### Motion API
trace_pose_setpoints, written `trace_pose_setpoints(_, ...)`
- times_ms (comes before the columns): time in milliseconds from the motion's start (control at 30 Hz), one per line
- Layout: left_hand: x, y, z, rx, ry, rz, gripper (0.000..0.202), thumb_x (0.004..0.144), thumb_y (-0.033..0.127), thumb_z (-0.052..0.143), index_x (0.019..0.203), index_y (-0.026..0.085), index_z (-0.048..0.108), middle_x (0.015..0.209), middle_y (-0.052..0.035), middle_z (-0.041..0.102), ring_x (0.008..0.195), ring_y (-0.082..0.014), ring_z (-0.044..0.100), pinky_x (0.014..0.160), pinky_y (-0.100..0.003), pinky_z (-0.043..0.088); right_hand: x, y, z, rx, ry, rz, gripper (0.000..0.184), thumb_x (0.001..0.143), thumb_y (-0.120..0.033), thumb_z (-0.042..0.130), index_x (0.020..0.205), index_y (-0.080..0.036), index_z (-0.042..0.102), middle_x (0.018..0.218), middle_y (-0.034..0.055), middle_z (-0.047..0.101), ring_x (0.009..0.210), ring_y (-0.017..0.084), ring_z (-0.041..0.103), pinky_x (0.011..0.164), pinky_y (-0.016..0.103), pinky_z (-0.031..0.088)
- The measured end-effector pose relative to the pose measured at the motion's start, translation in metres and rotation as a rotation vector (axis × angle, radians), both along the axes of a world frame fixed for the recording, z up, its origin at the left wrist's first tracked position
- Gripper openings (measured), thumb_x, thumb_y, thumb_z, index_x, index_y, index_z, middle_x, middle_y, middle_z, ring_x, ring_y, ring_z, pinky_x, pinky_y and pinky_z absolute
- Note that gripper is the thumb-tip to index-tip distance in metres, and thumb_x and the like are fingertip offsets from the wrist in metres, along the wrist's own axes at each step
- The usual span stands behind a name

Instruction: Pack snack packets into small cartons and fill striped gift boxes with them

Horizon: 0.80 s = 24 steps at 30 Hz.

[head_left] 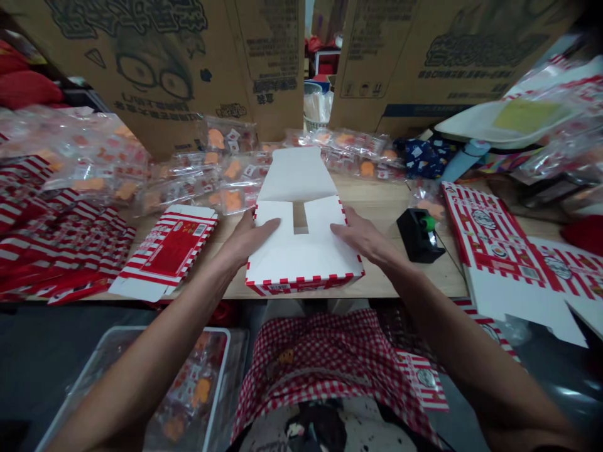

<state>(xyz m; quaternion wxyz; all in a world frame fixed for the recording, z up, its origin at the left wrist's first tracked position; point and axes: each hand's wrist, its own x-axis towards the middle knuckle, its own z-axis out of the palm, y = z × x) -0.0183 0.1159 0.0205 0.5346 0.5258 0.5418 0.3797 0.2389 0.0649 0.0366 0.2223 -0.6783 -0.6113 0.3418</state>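
Observation:
A cardboard box (301,257), white inside with red-and-white striped edges, rests at the front of the wooden table. Its two side flaps are folded inward with a narrow gap between them, and the long lid flap (299,172) stands up at the far side. My left hand (252,235) grips the left side, thumb over the left flap. On the opposite side my right hand (360,233) does the same, thumb on the right flap. The fingers of both hands are partly hidden behind the box walls. Through the gap a little of the inside shows.
A flat striped carton (169,251) and a pile of striped cartons (51,232) lie left. Clear packets with orange pieces (233,169) line the back. A black tape dispenser (419,235) and more cartons (499,232) are right. A plastic bin (221,376) stands below; large cardboard boxes (264,63) rise behind.

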Motion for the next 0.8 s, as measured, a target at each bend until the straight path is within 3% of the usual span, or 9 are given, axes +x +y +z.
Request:
trace_pose_setpoints(100,-0.010,0.021,0.005,0.030,-0.013,0.122,0.081,0.075,0.039,0.080,0.146,0.018,0.046,0.129,-0.0185,0.066,0.099,-0.0300,0.071,0.078,-0.041,0.060,0.015,0.015,-0.007,0.004,0.172,-0.130,0.066,0.090,-0.052,0.050,0.148,-0.019,0.046,0.134,0.0184,0.064,0.116,0.039,0.063,0.100,0.058,0.050)
trace_pose_setpoints(200,-0.016,0.046,0.010,0.152,-0.050,0.076,0.095,0.070,0.035,0.082,0.152,0.021,0.036,0.136,-0.0167,0.061,0.107,-0.0280,0.068,0.081,-0.038,0.058,0.025,0.049,-0.001,0.255,0.291,-0.144,0.090,0.081,-0.046,0.063,0.160,-0.022,0.027,0.151,0.0172,0.050,0.134,0.038,0.052,0.110,0.060,0.043)
trace_pose_setpoints(300,-0.015,0.060,0.010,0.303,-0.057,-0.072,0.085,0.065,0.030,0.080,0.143,0.020,0.047,0.133,-0.0132,0.064,0.108,-0.0266,0.066,0.083,-0.035,0.056,0.024,0.086,0.022,0.459,0.349,0.037,0.099,0.073,-0.031,0.067,0.162,-0.025,0.023,0.157,0.0131,0.045,0.142,0.035,0.045,0.112,0.055,0.042)
trace_pose_setpoints(367,-0.012,0.062,0.006,0.403,-0.001,-0.077,0.063,0.065,0.027,0.072,0.126,0.016,0.061,0.120,-0.0091,0.070,0.102,-0.0248,0.066,0.083,-0.033,0.055,0.018,0.099,0.037,0.478,0.263,0.226,0.086,0.075,-0.024,0.062,0.158,-0.026,0.037,0.147,0.0095,0.058,0.135,0.032,0.053,0.110,0.052,0.045)
trace_pose_setpoints(467,-0.009,0.055,-0.004,0.455,0.079,0.014,0.032,0.065,0.023,0.061,0.094,0.015,0.072,0.096,-0.0038,0.075,0.091,-0.0224,0.067,0.084,-0.034,0.053,0.007,0.095,0.044,0.466,-0.012,0.538,0.056,0.084,-0.015,0.051,0.135,-0.032,0.066,0.128,0.0021,0.072,0.119,0.028,0.066,0.104,0.047,0.050)
trace_pose_setpoints(533,-0.010,0.050,-0.008,0.441,0.080,0.052,0.022,0.065,0.022,0.059,0.080,0.017,0.074,0.093,-0.0037,0.076,0.093,-0.0226,0.067,0.091,-0.035,0.052,0.003,0.081,0.039,0.476,-0.222,0.685,0.058,0.086,-0.008,0.048,0.133,-0.035,0.068,0.137,0.0001,0.067,0.121,0.028,0.066,0.105,0.047,0.050)
trace_pose_setpoints(600,-0.015,0.046,-0.009,0.427,0.075,0.057,0.017,0.064,0.022,0.060,0.072,0.019,0.075,0.098,-0.0054,0.077,0.101,-0.0242,0.068,0.097,-0.037,0.050,0.002,0.065,0.029,0.469,-0.375,0.757,0.070,0.084,-0.002,0.049,0.144,-0.038,0.059,0.153,0.0001,0.053,0.133,0.028,0.058,0.111,0.051,0.045)
trace_pose_setpoints(700,-0.027,0.042,0.001,0.312,0.015,-0.132,0.021,0.065,0.025,0.064,0.076,0.021,0.080,0.119,-0.0090,0.076,0.118,-0.0282,0.065,0.102,-0.039,0.048,0.005,0.049,0.015,0.418,-0.489,0.782,0.076,0.087,0.000,0.050,0.152,-0.039,0.047,0.165,-0.0007,0.034,0.151,0.029,0.037,0.121,0.053,0.034)
trace_pose_setpoints(800,-0.035,0.040,0.015,0.198,-0.049,-0.276,0.034,0.072,0.038,0.067,0.097,0.021,0.083,0.138,-0.0111,0.067,0.127,-0.0314,0.060,0.104,-0.040,0.047,0.006,0.048,0.008,0.395,-0.532,0.784,0.068,0.092,-0.005,0.051,0.151,-0.039,0.050,0.168,0.0000,0.028,0.156,0.031,0.024,0.122,0.054,0.030)
